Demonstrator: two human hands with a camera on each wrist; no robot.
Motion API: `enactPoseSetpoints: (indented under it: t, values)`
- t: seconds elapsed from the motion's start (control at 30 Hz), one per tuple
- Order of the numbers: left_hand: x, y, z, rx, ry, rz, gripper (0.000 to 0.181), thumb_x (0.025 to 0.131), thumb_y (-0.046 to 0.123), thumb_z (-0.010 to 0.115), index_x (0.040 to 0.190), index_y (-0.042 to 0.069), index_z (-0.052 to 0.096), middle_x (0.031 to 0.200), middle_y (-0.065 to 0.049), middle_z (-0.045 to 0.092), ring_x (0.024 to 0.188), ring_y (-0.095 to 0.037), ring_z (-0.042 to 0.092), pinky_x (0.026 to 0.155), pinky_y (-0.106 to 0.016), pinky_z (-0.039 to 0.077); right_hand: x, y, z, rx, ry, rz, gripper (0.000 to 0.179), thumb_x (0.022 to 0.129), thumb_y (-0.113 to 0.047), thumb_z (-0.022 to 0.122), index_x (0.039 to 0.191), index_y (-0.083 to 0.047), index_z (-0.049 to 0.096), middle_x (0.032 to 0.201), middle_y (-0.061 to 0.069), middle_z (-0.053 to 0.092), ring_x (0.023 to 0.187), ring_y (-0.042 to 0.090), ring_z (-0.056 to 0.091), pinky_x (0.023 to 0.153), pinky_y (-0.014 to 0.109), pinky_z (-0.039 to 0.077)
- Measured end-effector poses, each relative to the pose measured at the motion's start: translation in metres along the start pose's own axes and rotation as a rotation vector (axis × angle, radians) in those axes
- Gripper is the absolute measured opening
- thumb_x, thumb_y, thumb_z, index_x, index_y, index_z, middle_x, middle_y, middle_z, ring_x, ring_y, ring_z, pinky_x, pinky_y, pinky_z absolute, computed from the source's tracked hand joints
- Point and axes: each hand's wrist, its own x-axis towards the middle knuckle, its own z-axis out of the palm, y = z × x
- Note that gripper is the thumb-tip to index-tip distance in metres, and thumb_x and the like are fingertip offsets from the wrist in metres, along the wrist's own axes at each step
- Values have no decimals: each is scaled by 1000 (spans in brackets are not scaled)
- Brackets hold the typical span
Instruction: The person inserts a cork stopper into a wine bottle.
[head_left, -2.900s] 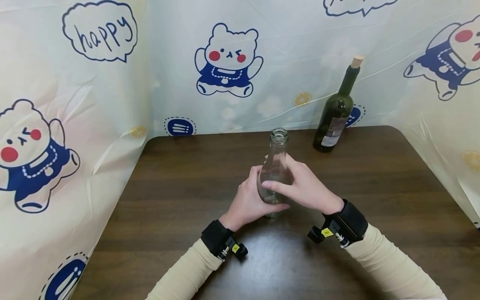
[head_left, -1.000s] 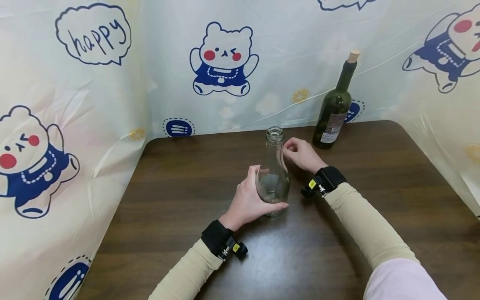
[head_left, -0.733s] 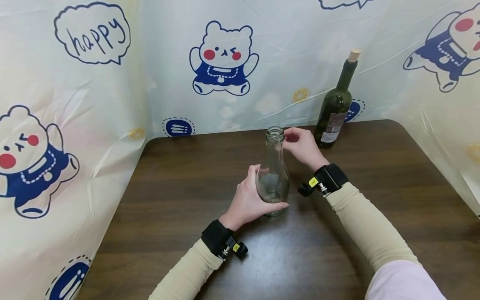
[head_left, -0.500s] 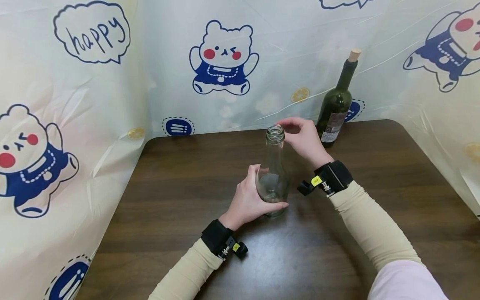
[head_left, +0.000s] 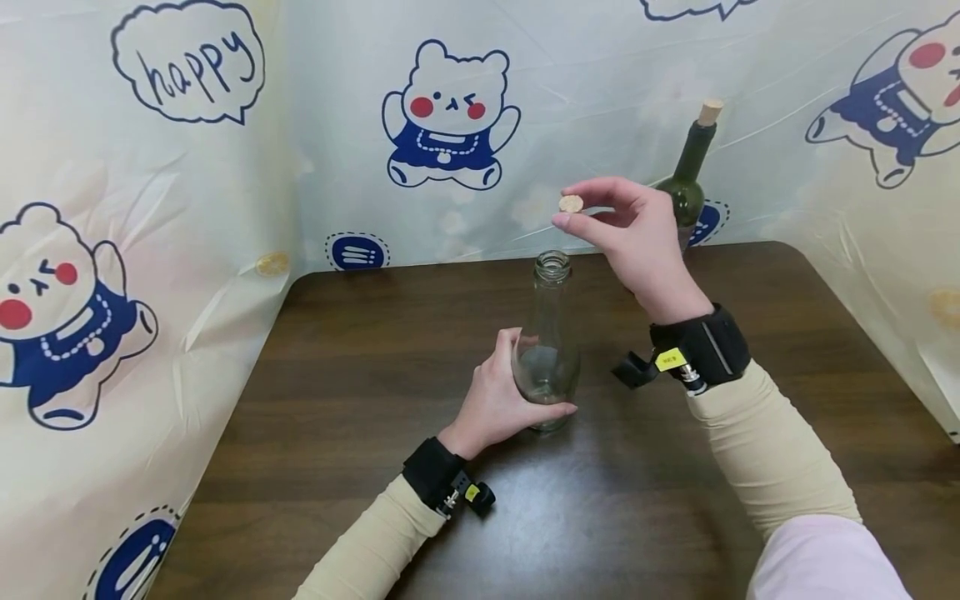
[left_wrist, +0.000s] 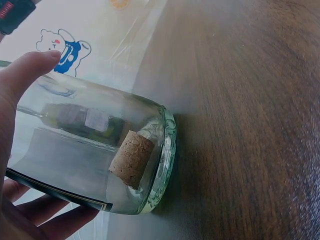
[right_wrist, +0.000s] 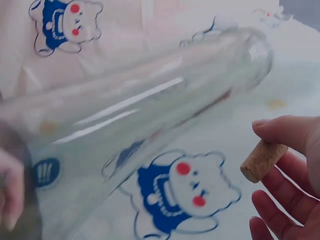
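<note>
In the head view my left hand [head_left: 498,400] grips the lower body of a clear glass bottle [head_left: 551,308], which stands upright on the table. My right hand [head_left: 637,233] is raised above the bottle's open mouth [head_left: 552,265], a little to its right. Between thumb and fingers it pinches a small cork [head_left: 571,204], whose full length shows as a cork [right_wrist: 262,161] in the right wrist view. Through the glass in the left wrist view, a second cork [left_wrist: 132,159] appears tilted close to the bottle's base.
A green wine bottle [head_left: 684,200] with a cork stopper [head_left: 709,112] stands at the back right, partly hidden by my right hand. Printed cloth [head_left: 450,225] hangs behind the brown wooden table [head_left: 360,375].
My right hand has left the glass bottle's side, dipped behind it, then risen above the mouth with a cork in its fingers. My left hand and the bottle have stayed in place.
</note>
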Motion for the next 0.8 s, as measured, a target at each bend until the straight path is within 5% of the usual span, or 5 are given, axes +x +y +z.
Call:
enactPoseSetpoints:
  t: [0.33, 0.8]
  values:
    - [1, 1, -1, 5, -7, -9, 106, 64, 67, 83, 144, 18, 32, 140, 4, 58, 115, -19, 63, 92, -43, 56, -15, -37, -1, 234, -34, -81, 25, 83, -8, 83, 107, -3, 79, 99, 9, 74, 85, 26, 69, 82, 24, 57]
    - [1, 0, 0, 7, -1, 1, 106, 64, 67, 83, 144, 18, 32, 139, 4, 59, 117, -19, 63, 93, -45, 55, -26, -47, 3, 253, -94, -98, 21, 83, -3, 81, 104, -6, 79, 101, 9, 73, 81, 24, 72, 80, 27, 57]
